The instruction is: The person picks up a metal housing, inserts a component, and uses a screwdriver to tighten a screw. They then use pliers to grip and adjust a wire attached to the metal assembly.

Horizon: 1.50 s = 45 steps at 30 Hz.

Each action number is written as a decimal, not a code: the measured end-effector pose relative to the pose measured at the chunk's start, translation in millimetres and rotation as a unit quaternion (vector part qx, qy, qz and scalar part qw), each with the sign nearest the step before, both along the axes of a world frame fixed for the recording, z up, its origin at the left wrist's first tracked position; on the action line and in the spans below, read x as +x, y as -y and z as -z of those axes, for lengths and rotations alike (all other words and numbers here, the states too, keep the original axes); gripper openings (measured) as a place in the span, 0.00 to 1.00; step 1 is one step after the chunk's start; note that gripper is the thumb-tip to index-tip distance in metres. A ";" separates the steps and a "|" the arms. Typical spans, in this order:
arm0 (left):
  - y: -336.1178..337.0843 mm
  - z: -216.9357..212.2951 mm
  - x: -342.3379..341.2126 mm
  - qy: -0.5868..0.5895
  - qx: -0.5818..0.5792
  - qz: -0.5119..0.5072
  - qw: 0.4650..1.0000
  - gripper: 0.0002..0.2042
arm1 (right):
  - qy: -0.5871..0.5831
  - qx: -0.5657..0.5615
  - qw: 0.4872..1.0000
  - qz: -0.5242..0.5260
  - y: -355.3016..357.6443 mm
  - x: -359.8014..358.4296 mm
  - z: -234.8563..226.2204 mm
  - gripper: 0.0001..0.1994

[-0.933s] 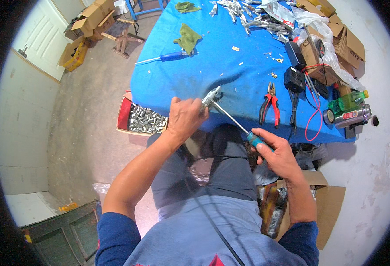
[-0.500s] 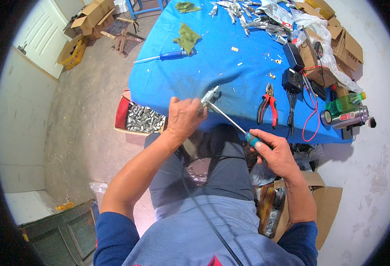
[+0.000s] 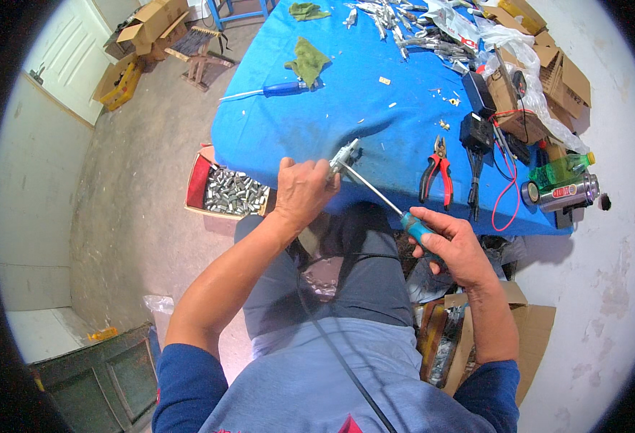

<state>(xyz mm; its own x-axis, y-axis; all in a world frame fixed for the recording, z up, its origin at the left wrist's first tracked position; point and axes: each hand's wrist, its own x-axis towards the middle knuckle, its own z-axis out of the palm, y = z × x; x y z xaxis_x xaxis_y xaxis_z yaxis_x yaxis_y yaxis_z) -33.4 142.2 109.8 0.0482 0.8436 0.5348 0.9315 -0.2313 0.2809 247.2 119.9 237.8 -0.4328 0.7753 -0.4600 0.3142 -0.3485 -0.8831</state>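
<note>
While the near end of a small grey metal part (image 3: 342, 155) is gripped in the closed left hand (image 3: 304, 189), most of the fingertips are hidden beneath that hand, and how much of the part is enclosed cannot be told. In the right hand (image 3: 451, 245) a teal-handled screwdriver (image 3: 416, 228) is held, the fingers curled around the grip, its butt lost in the palm. Its shaft is slanted up and leftward to the part; whether the tip is seated in a slot or only pressed against the side cannot be made out. Both hands are placed at the near edge of the counter (image 3: 375, 101), which is covered with blue cloth.

To the right, red-and-black pliers (image 3: 438, 173) are laid. At the left, a box (image 3: 199, 180) filled with short metal pieces (image 3: 234, 191) is partly overlapped by the cloth. Farther off, a blue-handled screwdriver (image 3: 284, 89) is set against a green rag (image 3: 307, 63); whether its end is tucked under is unclear. Along the right side, black adapters (image 3: 475, 131), a green bottle (image 3: 559, 169) and a steel flask (image 3: 566, 191) are crowded. The far heap of metal parts (image 3: 404, 32) is partly covered by plastic and cut off above.
</note>
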 end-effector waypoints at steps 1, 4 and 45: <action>-0.1 0.4 0.0 0.002 0.002 0.001 1.000 0.12 | 0.000 -0.004 1.000 0.002 0.1 -1.1 -1.8 0.23; -0.4 1.7 0.3 -0.004 -0.001 -0.007 1.000 0.13 | 0.011 -0.007 1.000 0.008 0.4 -4.6 -5.8 0.23; -18.2 34.2 8.2 0.088 -0.022 0.012 0.996 0.12 | 0.042 0.060 0.997 0.015 -0.9 -3.9 8.4 0.19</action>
<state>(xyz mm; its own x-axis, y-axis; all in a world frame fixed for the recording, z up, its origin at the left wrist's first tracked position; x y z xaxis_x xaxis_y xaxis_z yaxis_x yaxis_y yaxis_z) -25.3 160.5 75.6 -0.0232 0.8664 0.4987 0.8615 -0.2358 0.4497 243.3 120.8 229.5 -0.3718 0.8395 -0.3962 0.3802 -0.2517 -0.8900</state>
